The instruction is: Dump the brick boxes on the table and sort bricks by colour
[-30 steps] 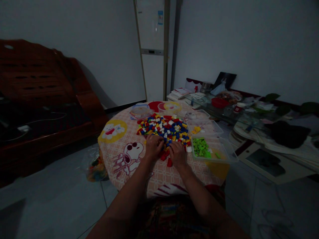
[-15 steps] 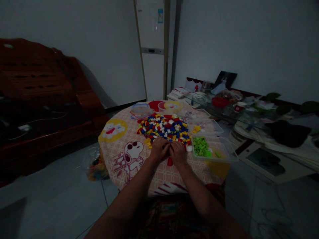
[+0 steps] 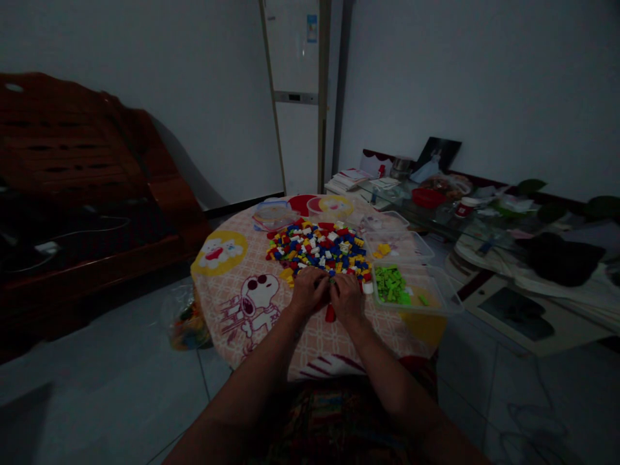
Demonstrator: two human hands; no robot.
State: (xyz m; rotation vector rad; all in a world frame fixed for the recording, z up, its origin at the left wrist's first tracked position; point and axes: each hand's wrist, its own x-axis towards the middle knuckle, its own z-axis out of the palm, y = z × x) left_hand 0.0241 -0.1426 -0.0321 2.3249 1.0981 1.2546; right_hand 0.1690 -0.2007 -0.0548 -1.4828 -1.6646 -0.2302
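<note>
A heap of mixed toy building bricks in red, blue, yellow, white and green lies in the middle of the round table. At its near edge my left hand and my right hand are close together, fingers bent inward. Between the fingertips is something small that I cannot make out; the dim light and the fingers hide it. A red brick lies on the cloth just below the hands. To the right, a clear plastic box holds bright green bricks.
A second clear box with a few yellow bricks stands behind the green one. Further clear containers sit at the table's far side. A patterned cloth covers the table. A cluttered glass stand is to the right.
Both hands stay at the near edge of the heap. Their fingers have shifted slightly, with a small gap showing between the fingertips.
</note>
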